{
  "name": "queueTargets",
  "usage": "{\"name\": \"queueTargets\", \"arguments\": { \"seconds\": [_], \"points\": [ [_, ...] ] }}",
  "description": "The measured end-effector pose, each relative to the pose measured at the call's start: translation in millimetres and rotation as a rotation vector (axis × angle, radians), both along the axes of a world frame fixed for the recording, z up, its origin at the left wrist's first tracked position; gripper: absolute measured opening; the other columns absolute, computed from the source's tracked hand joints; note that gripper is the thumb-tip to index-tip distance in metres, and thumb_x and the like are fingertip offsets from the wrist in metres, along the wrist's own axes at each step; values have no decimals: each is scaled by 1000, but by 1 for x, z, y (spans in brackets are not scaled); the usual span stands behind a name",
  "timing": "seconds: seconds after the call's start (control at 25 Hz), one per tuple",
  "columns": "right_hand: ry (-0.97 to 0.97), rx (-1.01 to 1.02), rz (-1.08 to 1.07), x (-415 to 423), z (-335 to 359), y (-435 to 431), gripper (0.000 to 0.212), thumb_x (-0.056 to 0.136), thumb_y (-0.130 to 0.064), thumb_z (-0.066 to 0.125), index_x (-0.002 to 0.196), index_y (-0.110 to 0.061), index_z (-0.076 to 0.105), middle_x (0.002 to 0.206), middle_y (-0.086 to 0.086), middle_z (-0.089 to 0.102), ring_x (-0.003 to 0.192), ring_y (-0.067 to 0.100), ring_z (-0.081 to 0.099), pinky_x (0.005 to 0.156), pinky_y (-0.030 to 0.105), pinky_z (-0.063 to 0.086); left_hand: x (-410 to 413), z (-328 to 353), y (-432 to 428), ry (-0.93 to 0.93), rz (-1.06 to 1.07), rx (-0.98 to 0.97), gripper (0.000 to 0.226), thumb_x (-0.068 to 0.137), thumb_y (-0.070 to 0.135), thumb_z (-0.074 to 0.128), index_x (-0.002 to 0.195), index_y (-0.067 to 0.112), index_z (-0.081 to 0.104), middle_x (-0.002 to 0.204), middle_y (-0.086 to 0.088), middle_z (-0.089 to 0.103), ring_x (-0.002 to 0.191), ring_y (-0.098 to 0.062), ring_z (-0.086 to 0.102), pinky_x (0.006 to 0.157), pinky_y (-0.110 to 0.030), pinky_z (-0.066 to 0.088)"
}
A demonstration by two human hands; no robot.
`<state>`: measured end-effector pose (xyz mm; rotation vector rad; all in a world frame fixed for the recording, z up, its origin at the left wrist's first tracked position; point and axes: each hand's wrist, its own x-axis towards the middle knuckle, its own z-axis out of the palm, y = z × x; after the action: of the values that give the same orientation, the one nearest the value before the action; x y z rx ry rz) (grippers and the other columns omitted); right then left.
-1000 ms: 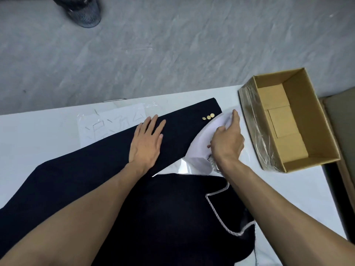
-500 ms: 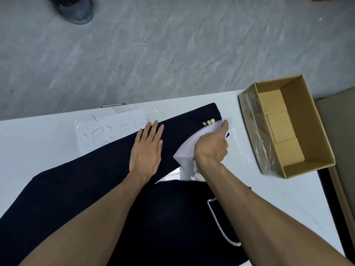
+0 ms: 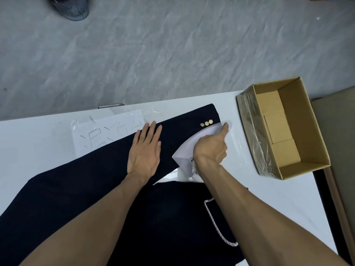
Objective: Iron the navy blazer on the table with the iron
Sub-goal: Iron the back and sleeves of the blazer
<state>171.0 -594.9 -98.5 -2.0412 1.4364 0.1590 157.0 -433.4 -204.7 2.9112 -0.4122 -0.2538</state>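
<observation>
The navy blazer (image 3: 80, 191) lies spread on the white table (image 3: 34, 143), one sleeve stretched toward the far right with three gold buttons (image 3: 206, 123) at its cuff. My left hand (image 3: 146, 150) presses flat on the middle of that sleeve, fingers straight. My right hand (image 3: 211, 148) grips the handle of the white iron (image 3: 185, 152), index finger stretched along its top toward the tip. The iron sits on the sleeve's near edge by the cuff. Its braided white cord (image 3: 217, 225) trails over the blazer body beside my right forearm.
An open cardboard box (image 3: 307, 131) holding smaller boxes stands at the table's right end, plastic film on its left wall. A plastic-covered sheet with pencil sketches (image 3: 103, 133) lies behind the sleeve. On the grey floor beyond the table stands a mesh bin (image 3: 71, 6).
The iron slid left onto the sleeve, then back right toward the cuff. My left hand stayed pressed on the sleeve.
</observation>
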Motion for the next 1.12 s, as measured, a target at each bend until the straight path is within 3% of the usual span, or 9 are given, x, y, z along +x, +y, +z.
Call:
{"name": "queueTargets", "arguments": {
  "seconds": [0.2,0.36,0.64,0.84,1.04,1.12],
  "points": [
    [18,31,-17,9,5,-8,70,94,-6,40,153,-33,12,93,10,58,76,27,46,72,36,37,-1,1,0,5,4,3,53,106,29,18,158,18,14,165,-4,14,152,-22,10,124,-39,10],
    [22,24,11,-1,0,5,69,95,-8,42,152,-32,13,103,14,64,81,30,54,72,34,38,-1,3,-1,11,7,12,53,106,29,18,158,18,15,165,-4,15,152,-23,12,124,-42,10],
    [26,12,-20,14,6,-16,69,94,-7,41,153,-32,13,105,15,63,79,27,46,73,35,36,0,1,0,17,10,79,54,105,33,13,158,21,10,166,-1,11,153,-22,9,123,-50,7],
    [27,-9,50,0,0,-5,68,95,-6,42,153,-31,14,102,14,64,77,27,50,71,35,37,-1,1,-1,12,9,76,54,106,32,16,158,21,11,166,-1,11,153,-22,10,123,-49,9],
    [26,-43,10,13,1,-28,69,95,-7,43,153,-30,14,105,15,64,93,33,61,72,35,36,-1,3,0,27,27,44,54,106,32,16,158,19,10,166,0,11,153,-20,9,124,-48,7],
    [22,-44,7,15,2,-34,69,95,-7,43,153,-30,14,101,13,63,87,32,57,72,34,35,-1,3,-1,48,66,-4,55,105,32,18,157,15,11,166,-1,12,153,-19,9,124,-47,6]
  ]
}}
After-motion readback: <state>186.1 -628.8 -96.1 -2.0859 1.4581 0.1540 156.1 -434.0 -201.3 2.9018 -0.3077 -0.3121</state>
